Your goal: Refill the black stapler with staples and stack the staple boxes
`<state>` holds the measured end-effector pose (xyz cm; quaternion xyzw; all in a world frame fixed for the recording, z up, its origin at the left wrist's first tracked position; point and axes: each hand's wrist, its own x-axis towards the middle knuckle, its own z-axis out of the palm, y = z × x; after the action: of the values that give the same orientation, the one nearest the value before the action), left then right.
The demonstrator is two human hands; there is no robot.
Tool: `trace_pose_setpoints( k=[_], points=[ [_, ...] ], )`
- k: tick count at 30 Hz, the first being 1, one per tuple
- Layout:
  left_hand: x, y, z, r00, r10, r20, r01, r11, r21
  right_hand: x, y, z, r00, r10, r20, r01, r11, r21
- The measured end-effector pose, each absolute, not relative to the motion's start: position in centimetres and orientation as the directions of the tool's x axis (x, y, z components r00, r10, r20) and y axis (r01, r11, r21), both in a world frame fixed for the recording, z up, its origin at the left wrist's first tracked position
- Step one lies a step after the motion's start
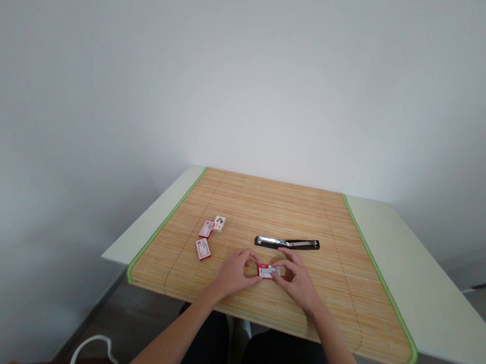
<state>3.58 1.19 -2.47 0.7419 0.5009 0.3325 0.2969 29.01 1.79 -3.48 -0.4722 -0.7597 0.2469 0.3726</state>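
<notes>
A small red-and-white staple box [265, 271] lies near the front of the bamboo mat, held between both hands. My left hand [234, 273] is closed on its left end, thumb at the near edge and fingers at the far edge. My right hand [296, 281] grips the right end the same way, partly covering it. Just beyond the right fingertips rests a long black stapler [287, 243], its silver metal inside showing. Off to the left of my left hand are two more red-and-white boxes [203, 249] and a whiter small box [219, 223] with a dark picture.
The bamboo mat [276, 205] with green edging covers the middle of a white table [428, 280]. A plain wall [284, 79] stands behind the table. At the lower left, a white cable-like loop [91, 341] shows near the floor. My knees are under the front edge.
</notes>
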Motion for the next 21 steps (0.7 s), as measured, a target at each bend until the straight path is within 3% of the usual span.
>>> trace_pose_setpoints(
  k=[13, 18, 21],
  points=[
    [3.6, 1.5, -2.2, 0.335, 0.915, 0.223, 0.477, -0.369, 0.798, 28.2, 1.2, -3.1, -0.258, 0.92, 0.295, 0.458, 0.385, -0.801],
    [3.1, 3.3, -2.9, 0.195, 0.947, 0.255, 0.489, -0.319, 0.812, 28.4, 1.0, -2.6, -0.166, 0.938, 0.304, 0.416, 0.346, -0.841],
    [3.5, 5.3, -3.1, 0.156, 0.937, 0.313, 0.552, -0.346, 0.759, 28.4, 0.9, -2.3, -0.156, 0.94, 0.302, 0.387, 0.339, -0.858]
  ],
)
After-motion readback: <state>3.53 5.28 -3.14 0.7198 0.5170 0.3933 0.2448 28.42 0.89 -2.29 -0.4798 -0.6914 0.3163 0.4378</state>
